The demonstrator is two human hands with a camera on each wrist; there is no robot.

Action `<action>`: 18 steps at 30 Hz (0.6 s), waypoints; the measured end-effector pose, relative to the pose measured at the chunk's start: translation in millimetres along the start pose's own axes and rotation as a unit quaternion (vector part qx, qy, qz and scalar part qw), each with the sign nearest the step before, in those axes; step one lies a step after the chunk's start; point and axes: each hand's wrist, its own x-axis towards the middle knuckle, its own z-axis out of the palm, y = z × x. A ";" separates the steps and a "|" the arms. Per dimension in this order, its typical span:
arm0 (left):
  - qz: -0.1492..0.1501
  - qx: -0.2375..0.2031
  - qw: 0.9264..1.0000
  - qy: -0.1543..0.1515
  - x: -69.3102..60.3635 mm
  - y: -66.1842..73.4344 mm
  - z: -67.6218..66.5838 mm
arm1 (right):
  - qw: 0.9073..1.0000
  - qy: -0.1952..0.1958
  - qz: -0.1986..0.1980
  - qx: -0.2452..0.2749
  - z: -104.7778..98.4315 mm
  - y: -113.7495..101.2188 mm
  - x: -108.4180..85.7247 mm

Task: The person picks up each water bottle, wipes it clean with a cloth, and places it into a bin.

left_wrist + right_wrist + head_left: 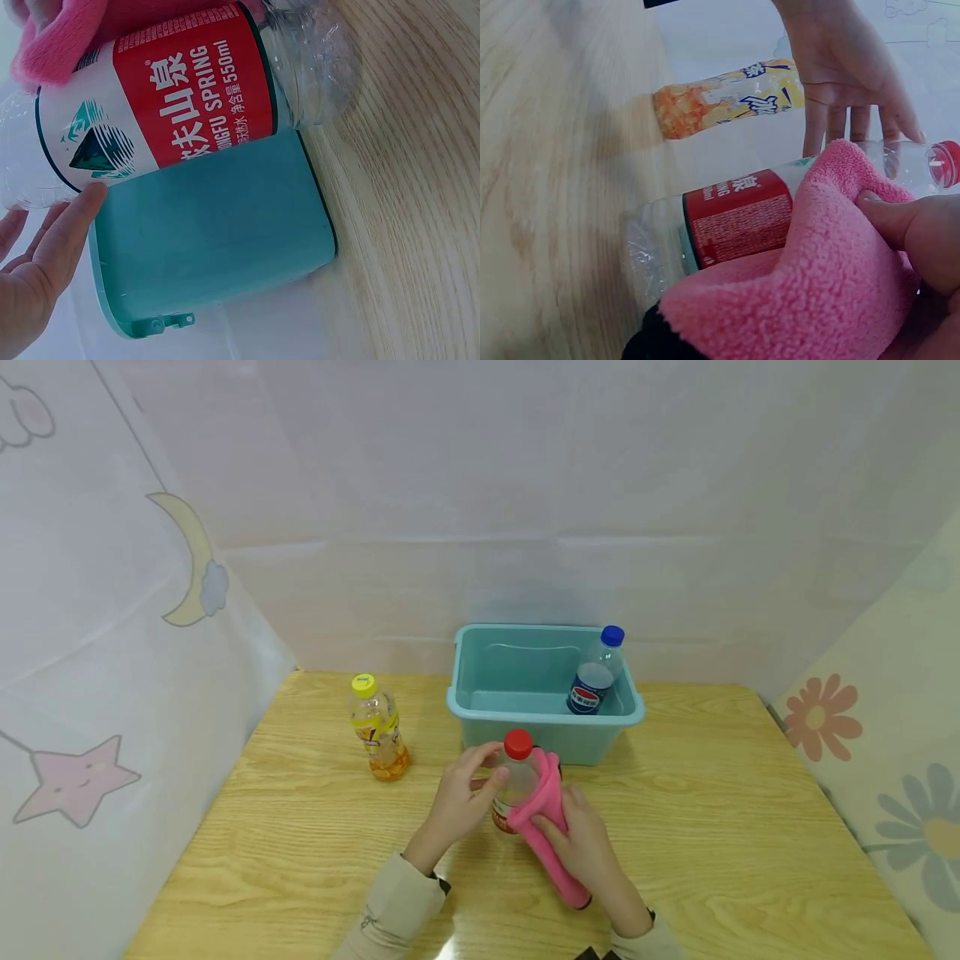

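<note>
A clear water bottle (517,785) with a red cap and a red-and-white label stands upright on the table in front of the bin. My left hand (462,797) is at its left side, fairly straight fingers touching the upper part; in the left wrist view these fingers (64,236) lie against the bottle (191,97). My right hand (588,839) grips a pink fleecy cloth (551,814) and presses it to the bottle's right side. In the right wrist view the thumb lies on top of the cloth (832,247), which hides part of the label.
Behind the bottle is a light-blue plastic bin (480,714), holding a blue-capped bottle (592,681) that leans in its right end. A yellow-capped bottle (381,739) with some amber liquid stands left on the wooden table (285,860). Printed white sheets (390,510) hang around the table.
</note>
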 end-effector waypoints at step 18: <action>-0.005 0.053 0.999 -0.004 -2.2 0.6 4.0 | 0.999 -0.029 0.036 -0.015 6.3 14.8 -4.1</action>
